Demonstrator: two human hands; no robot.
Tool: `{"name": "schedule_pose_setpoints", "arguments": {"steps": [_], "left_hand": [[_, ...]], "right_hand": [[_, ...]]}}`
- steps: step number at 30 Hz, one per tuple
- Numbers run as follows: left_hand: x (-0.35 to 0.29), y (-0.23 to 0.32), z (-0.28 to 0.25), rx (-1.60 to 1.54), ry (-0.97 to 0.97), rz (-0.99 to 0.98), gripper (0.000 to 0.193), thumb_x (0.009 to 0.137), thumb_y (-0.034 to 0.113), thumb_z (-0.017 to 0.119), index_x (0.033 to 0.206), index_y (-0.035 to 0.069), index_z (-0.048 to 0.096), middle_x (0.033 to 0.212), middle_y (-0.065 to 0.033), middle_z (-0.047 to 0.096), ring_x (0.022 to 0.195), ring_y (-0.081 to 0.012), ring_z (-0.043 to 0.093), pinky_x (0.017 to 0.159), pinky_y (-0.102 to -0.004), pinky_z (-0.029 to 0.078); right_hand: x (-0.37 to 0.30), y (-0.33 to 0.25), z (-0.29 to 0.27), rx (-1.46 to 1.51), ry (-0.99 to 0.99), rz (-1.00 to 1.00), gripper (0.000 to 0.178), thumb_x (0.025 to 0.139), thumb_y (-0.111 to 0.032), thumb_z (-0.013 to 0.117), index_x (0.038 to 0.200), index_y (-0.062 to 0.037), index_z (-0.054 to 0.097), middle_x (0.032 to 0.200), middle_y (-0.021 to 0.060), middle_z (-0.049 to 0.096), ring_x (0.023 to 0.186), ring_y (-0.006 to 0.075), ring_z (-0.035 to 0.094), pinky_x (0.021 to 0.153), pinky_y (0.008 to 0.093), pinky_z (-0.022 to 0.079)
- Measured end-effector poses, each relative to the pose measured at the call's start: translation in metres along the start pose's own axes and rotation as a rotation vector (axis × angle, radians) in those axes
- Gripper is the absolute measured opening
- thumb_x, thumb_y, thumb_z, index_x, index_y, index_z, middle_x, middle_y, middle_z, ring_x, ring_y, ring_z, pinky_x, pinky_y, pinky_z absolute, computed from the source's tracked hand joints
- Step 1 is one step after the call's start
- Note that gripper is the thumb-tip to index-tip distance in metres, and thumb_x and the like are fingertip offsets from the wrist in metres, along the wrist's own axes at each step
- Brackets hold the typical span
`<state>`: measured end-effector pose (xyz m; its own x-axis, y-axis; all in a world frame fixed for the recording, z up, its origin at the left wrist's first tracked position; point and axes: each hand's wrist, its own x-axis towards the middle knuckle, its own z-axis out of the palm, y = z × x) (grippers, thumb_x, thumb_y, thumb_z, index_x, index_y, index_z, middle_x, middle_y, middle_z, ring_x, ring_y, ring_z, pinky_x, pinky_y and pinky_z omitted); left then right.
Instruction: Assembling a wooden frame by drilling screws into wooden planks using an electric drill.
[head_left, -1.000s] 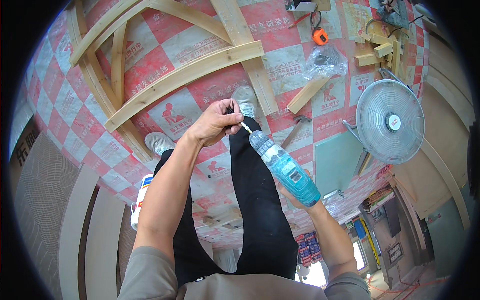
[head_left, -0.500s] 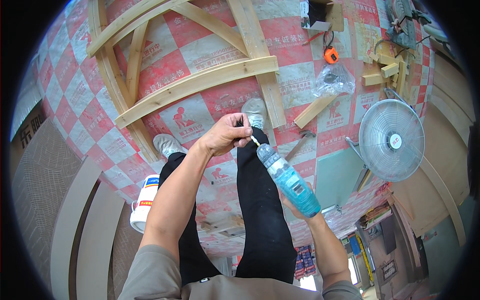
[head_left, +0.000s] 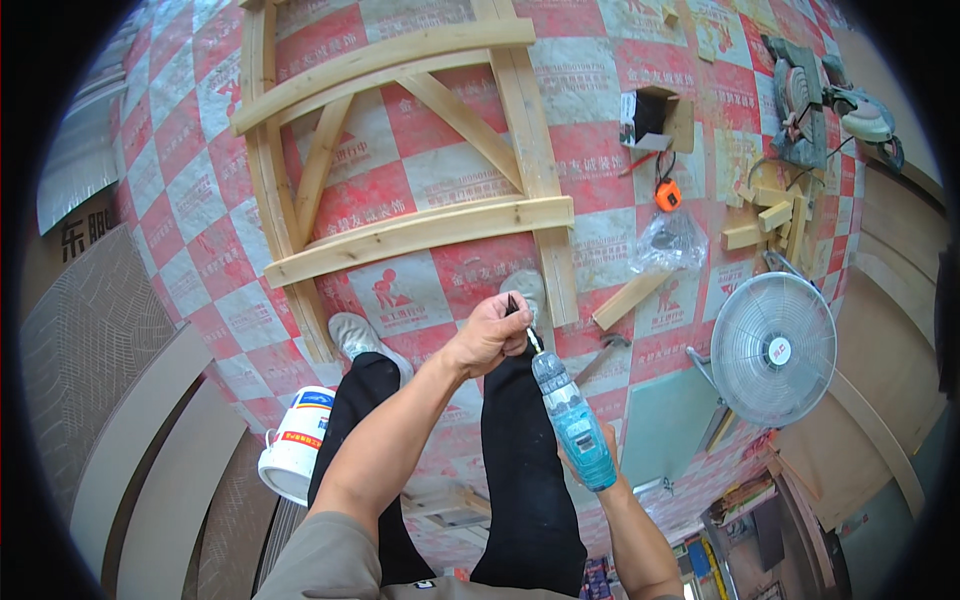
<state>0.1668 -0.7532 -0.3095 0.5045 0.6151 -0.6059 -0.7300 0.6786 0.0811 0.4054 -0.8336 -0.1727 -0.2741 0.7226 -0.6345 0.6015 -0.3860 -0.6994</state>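
Note:
My left hand is closed in a pinch on thin dark pieces that look like screws. Just below those fingertips is the tip of a teal-and-grey cordless drill, pointing up and slightly left. A slim dark piece, apparently another screw, sits at the end of its pale bit, near or touching my left fingers. My right hand is wrapped round the drill's handle from the right, mostly hidden beneath its body. Both hands are over my legs, in front of my right shoe.
A wooden frame lies ahead on red-and-white floor sheeting. To the right are a fan, hammer, board offcut, plastic bag, orange tape measure, open box and saw. A white bucket stands left.
The whole scene has shifted downward in the picture as my head view tilts. My hands and the drill stay close together, and a dark piece now shows at the bit's end.

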Motion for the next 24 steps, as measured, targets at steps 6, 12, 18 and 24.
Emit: {"name": "schedule_pose_setpoints", "arguments": {"steps": [6,12,18,24], "left_hand": [[-0.005,0.006,0.033,-0.02,0.13,0.104,0.026,0.098,0.031,0.065,0.089,0.012,0.049,0.065,0.0051,0.039,0.051,-0.0057,0.031,0.048,-0.0239,0.025],[-0.032,0.012,0.064,-0.134,0.346,0.222,0.024,0.099,0.028,0.065,0.085,0.013,0.051,0.064,0.0057,0.042,0.048,-0.0051,0.033,0.045,-0.0235,0.028],[-0.101,0.032,0.083,-0.032,0.443,0.281,0.025,0.101,0.027,0.062,0.085,0.013,0.05,0.062,0.0059,0.039,0.048,-0.005,0.032,0.046,-0.0236,0.028],[-0.202,0.034,0.08,0.056,0.574,0.255,0.024,0.101,0.024,0.061,0.084,0.012,0.048,0.062,0.006,0.038,0.048,-0.005,0.032,0.045,-0.0235,0.028]], "right_hand": [[0.003,-0.003,0.003,0.083,0.02,0.043,0.037,0.07,-0.01,0.079,0.104,-0.0037,0.064,0.081,0.0091,0.068,0.072,0.0268,0.068,0.067,0.0361,0.054],[0.011,-0.043,0.003,-0.078,0.044,-0.108,0.029,0.071,-0.009,0.077,0.095,-0.004,0.062,0.081,0.0123,0.066,0.075,0.0353,0.067,0.068,0.0397,0.054],[0.007,-0.085,-0.004,-0.144,0.034,-0.307,0.022,0.073,-0.009,0.074,0.092,-0.0047,0.065,0.079,0.0127,0.066,0.074,0.0343,0.068,0.066,0.0413,0.054],[-0.022,-0.133,0.002,-0.328,-0.175,-0.409,0.037,0.077,-0.021,0.071,0.111,-0.0085,0.066,0.088,0.0102,0.069,0.083,0.0295,0.067,0.075,0.0399,0.05]]}}
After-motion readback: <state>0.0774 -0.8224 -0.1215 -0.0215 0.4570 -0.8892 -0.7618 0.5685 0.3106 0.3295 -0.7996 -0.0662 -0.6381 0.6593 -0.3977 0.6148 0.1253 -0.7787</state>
